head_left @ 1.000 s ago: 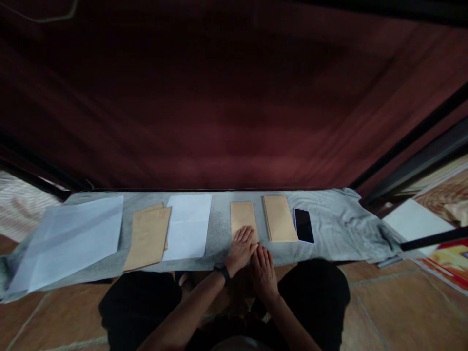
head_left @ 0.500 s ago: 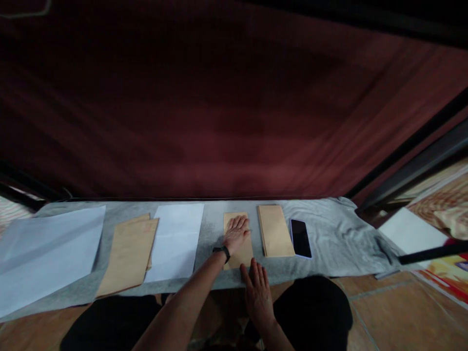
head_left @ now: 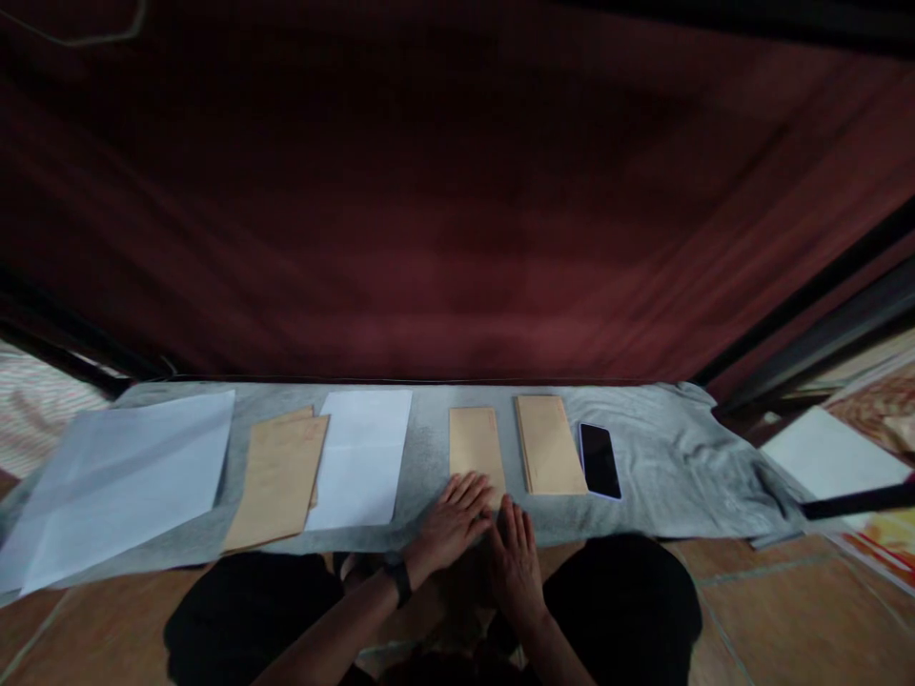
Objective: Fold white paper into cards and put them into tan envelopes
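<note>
A brown paper envelope (head_left: 476, 440) lies on the grey cloth in front of me. My left hand (head_left: 457, 514), with a dark band on its wrist, rests flat over the envelope's near end, fingers stretched out. Beside it my right hand (head_left: 516, 567) lies with extended fingers at the envelope's near right corner and the cloth's edge. Both hands hold nothing. To the right is a stack of brown envelopes (head_left: 552, 446). On the left, more brown envelopes (head_left: 280, 481) partly overlap a white paper sheet (head_left: 366, 462).
A phone (head_left: 600, 462) lies right of the envelope stack. Larger white sheets (head_left: 135, 486) cover the left end of the grey cloth (head_left: 686, 476). A dark red panel (head_left: 457, 238) rises behind it. My knees (head_left: 621, 610) are close to the near edge, above a tiled floor.
My left hand has slid down the envelope toward me, uncovering its upper part. My right hand stays by the near corner. The view has shifted slightly.
</note>
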Tool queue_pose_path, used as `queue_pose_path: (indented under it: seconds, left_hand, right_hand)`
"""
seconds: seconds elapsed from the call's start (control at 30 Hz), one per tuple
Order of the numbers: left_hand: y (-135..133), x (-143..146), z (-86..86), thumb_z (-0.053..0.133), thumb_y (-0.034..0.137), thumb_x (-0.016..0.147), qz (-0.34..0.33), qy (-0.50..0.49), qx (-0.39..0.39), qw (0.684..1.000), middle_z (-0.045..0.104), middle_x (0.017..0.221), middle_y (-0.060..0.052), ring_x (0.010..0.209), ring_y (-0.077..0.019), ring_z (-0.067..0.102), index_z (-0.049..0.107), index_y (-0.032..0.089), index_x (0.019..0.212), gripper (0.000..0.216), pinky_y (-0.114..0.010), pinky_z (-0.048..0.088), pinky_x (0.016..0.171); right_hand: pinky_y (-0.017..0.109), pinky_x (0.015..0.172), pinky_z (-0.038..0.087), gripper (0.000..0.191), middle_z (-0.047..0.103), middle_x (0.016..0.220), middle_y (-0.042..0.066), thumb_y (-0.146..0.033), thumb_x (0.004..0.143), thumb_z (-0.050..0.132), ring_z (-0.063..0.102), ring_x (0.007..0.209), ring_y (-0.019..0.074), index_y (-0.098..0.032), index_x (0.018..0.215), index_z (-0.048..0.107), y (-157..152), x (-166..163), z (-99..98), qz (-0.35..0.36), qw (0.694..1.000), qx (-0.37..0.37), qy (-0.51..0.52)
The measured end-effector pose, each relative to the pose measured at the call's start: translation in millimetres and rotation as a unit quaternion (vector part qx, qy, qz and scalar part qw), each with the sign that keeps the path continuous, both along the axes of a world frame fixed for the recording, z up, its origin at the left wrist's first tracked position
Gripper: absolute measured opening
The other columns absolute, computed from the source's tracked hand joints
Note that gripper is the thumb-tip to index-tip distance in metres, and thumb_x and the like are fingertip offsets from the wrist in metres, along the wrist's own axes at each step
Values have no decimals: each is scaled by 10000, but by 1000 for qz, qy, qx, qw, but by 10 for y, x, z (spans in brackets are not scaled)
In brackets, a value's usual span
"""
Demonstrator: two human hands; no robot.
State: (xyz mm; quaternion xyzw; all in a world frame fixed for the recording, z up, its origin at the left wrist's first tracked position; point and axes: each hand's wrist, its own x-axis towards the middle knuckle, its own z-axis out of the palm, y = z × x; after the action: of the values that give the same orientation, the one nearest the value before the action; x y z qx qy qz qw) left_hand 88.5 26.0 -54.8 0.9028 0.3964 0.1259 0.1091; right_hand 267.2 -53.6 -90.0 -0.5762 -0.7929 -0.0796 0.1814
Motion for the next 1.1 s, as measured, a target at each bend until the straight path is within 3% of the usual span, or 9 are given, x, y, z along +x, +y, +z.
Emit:
queue_pose_path:
  seconds: [0.13, 0.33, 0.47, 0.67, 0.9, 1.1]
  left_hand:
    - [-249, -213, -53, 409, 510, 1026, -7, 38, 66, 997, 317, 1630, -49, 1504, -202, 280, 200, 259, 1593, 654, -423, 221, 1230]
    - [-367, -366, -147, 409, 505, 1025, 9, 51, 89, 995, 317, 1625, -92, 1498, -219, 300, 184, 214, 1597, 680, -421, 268, 1213]
    - [-428, -387, -151, 416, 499, 1024, 28, 40, 95, 994, 312, 1622, -129, 1495, -242, 305, 190, 179, 1594, 692, -432, 297, 1201]
    - [-459, -353, -108, 499, 523, 988, 29, 42, 84, 995, 217, 1655, -133, 1505, -290, 275, 255, 265, 1579, 690, -477, 290, 1197]
    - [-456, -358, -158, 503, 534, 982, 30, 40, 79, 996, 190, 1664, -123, 1517, -287, 241, 235, 267, 1586, 712, -477, 250, 1215]
    - [-469, -357, -143, 533, 542, 965, 35, 32, 74, 996, 161, 1672, -117, 1518, -286, 237, 227, 279, 1586, 741, -480, 254, 1212]
  right_hand:
    - [559, 1108, 399, 787, 192, 1654, 190, -214, 893, 593, 329, 1463, 371, -236, 1592, 231, 0, -14, 32, -12, 1000, 6, -9]
    - [553, 1114, 388, 849, 173, 1658, 190, -173, 876, 577, 342, 1456, 372, -228, 1609, 151, -7, 3, 13, -9, 999, 23, -23]
    - [541, 1119, 382, 859, 212, 1649, 184, -164, 874, 571, 373, 1442, 357, -229, 1612, 135, -7, 11, 19, -11, 999, 16, -29]
    - [529, 1124, 375, 838, 194, 1655, 176, -137, 890, 530, 358, 1453, 353, -244, 1612, 119, -14, 21, 27, -15, 999, 8, -35]
    - [535, 1130, 367, 885, 167, 1661, 169, -41, 861, 484, 358, 1455, 343, -247, 1613, 65, -21, 25, 42, -10, 999, 11, -45]
    - [550, 1117, 374, 864, 165, 1657, 185, -100, 879, 510, 349, 1456, 369, -232, 1613, 74, -21, -4, 44, -12, 999, 26, -35]
